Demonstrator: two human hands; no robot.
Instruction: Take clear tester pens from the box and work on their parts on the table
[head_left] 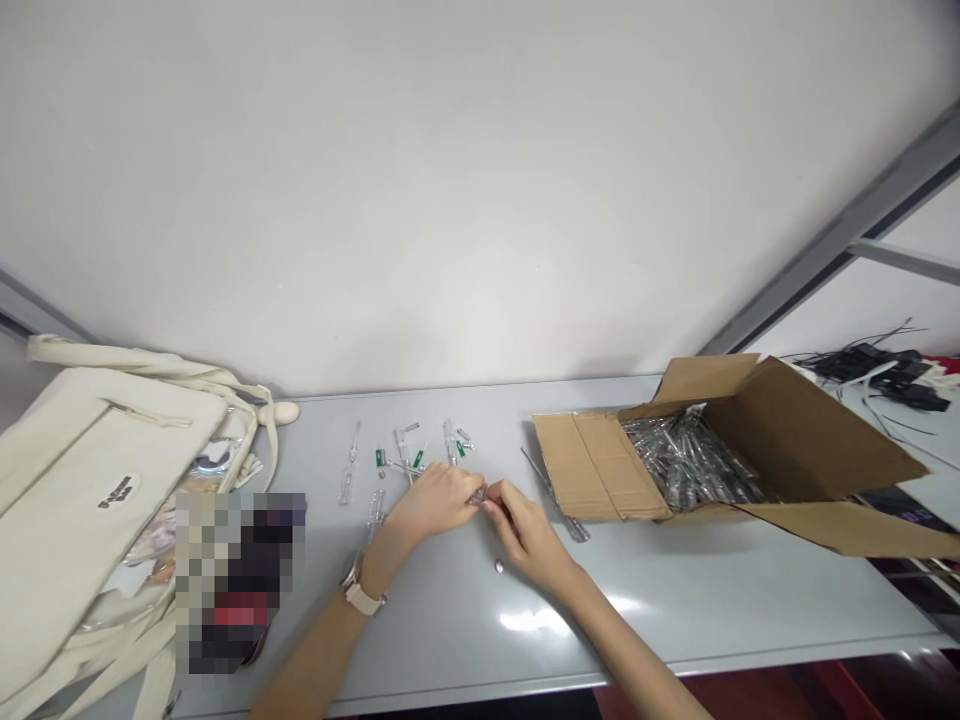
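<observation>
A small clear part (477, 495) is pinched between my two hands above the grey table (450, 640). My left hand (439, 498) is closed on its left side, a watch on the wrist. From the right, my right hand (521, 525) grips it between thumb and fingers. Clear plastic pieces (349, 475), small green parts (418, 458) and tiny metal bits lie behind and left of my left hand. A small shiny round piece (499, 566) rests just below my hands. Most of the held part is hidden by fingers.
An open cardboard box (600, 465) with many clear plastic pieces (686, 460) stands at the right, a long clear piece beside its flap. A cream bag (90, 500) and a blurred dark object (255, 580) are at the left. Black straps (877, 370) lie at the far right.
</observation>
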